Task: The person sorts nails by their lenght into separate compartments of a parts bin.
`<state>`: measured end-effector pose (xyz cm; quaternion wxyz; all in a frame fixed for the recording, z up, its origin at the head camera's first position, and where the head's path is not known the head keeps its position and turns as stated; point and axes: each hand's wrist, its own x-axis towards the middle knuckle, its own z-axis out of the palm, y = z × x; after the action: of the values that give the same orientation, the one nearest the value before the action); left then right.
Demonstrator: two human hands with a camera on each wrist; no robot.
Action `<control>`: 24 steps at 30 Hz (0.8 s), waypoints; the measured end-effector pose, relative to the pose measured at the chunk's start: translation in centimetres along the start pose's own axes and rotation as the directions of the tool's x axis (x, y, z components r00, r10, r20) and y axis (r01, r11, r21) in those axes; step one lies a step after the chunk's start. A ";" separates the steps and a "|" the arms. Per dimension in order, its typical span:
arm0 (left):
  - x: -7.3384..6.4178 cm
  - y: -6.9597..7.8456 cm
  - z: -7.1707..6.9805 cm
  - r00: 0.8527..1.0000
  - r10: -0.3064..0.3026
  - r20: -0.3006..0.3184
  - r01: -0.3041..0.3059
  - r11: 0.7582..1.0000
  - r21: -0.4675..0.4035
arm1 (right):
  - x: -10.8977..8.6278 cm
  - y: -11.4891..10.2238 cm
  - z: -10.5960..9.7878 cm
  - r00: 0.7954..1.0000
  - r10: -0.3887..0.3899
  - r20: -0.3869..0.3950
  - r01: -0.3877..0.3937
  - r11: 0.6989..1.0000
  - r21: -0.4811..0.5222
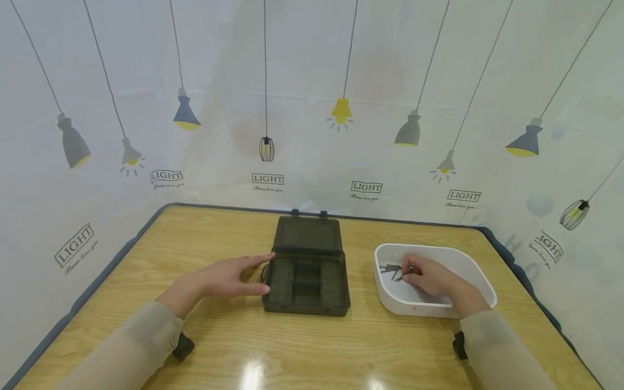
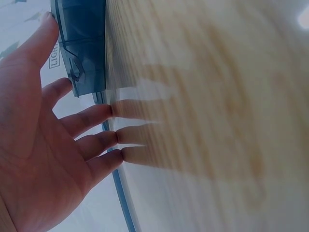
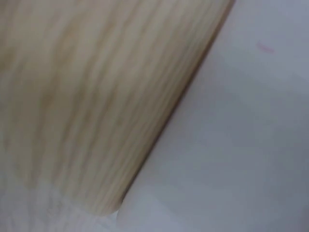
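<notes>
A dark see-through plastic case [image 1: 307,284] lies on the table with its lid [image 1: 309,234] raised at the back. Dividers split its inside into compartments. My left hand [image 1: 229,277] spreads at the case's left side, thumb and forefinger touching its edge; in the left wrist view the other fingers [image 2: 99,145] reach down to the table. Inside the white plastic tub [image 1: 468,257], my right hand [image 1: 431,277] pinches thin dark metal pieces, like screws or nails. More such pieces [image 1: 390,268] lie by its fingertips on the tub floor. The right wrist view shows none of the hand.
The wooden table [image 1: 209,336] has a dark border along its back and sides. A white sheet [image 1: 312,108] printed with hanging lamps surrounds it. The tub's outer wall [image 3: 227,145] fills much of the right wrist view. Wooden tabletop separates case and tub.
</notes>
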<state>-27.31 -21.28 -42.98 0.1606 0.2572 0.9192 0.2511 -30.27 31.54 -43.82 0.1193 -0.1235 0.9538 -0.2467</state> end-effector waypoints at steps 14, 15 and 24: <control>0.1 -0.2 0.0 1.000 -0.007 0.010 0.007 1.000 -0.005 | 0.1 -0.6 0.1 1.000 0.029 0.007 -0.028 0.997 -0.078; 0.1 -0.2 0.1 1.000 -0.005 0.010 0.005 1.000 -0.004 | 0.1 -0.6 0.1 1.000 0.027 0.006 -0.027 0.996 -0.080; 0.3 -0.5 0.3 1.000 -0.008 0.004 0.008 1.000 -0.003 | 0.2 -0.7 0.0 0.999 0.043 0.003 -0.042 0.994 -0.101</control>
<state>-27.66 -21.40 -43.53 0.1637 0.2538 0.9196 0.2514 -30.30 30.86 -43.52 0.1206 -0.1098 0.9671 -0.1954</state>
